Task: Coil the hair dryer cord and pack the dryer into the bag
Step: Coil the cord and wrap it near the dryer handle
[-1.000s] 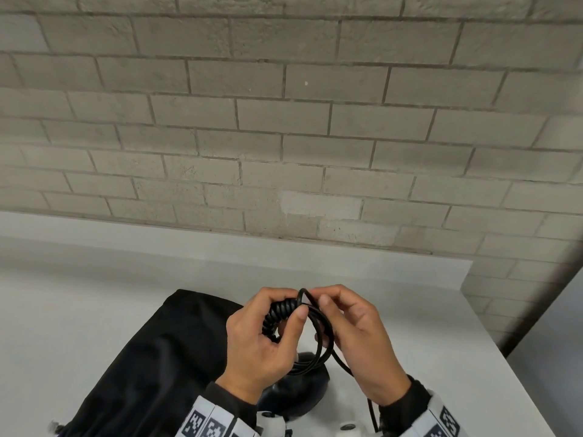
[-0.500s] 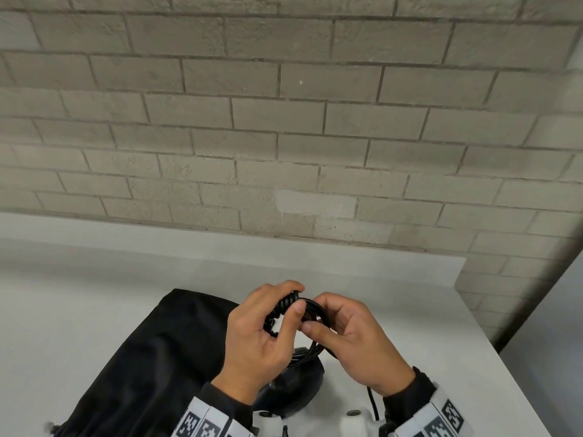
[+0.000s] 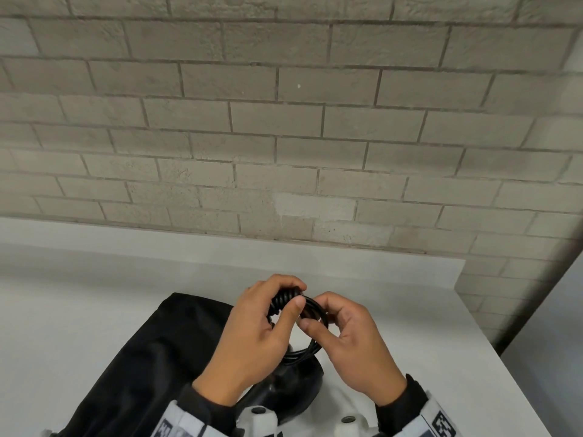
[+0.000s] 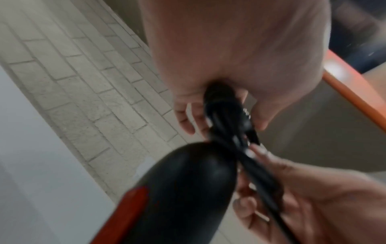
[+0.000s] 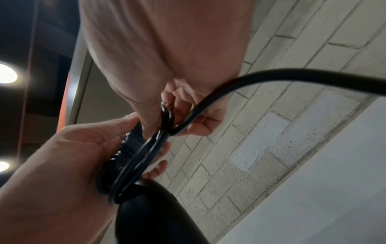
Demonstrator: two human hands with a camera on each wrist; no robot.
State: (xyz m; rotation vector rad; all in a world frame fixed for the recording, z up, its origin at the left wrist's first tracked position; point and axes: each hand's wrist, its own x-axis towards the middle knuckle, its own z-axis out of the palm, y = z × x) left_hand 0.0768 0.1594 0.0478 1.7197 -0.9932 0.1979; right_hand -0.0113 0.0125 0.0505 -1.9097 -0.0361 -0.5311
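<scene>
The left hand [image 3: 252, 335] holds the cord [image 3: 310, 339] loops tight so they stay round, the right hand [image 3: 353, 345] pinches the next loop, and the dryer [image 3: 293, 389] and bag [image 3: 142, 357] lie just under both hands.

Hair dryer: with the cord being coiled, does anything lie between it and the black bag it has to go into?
Nothing visible does. The hair dryer hangs under the coiled cord, gripped by the left hand and right hand, right beside the black bag. The bag's opening is out of view.

Glossy smooth black plastic dryer [image 3: 293, 392]; shiny rubbery cord [image 3: 310, 345]; matt black cloth bag [image 3: 151, 357]; rough brick wall [image 3: 284, 137].
</scene>
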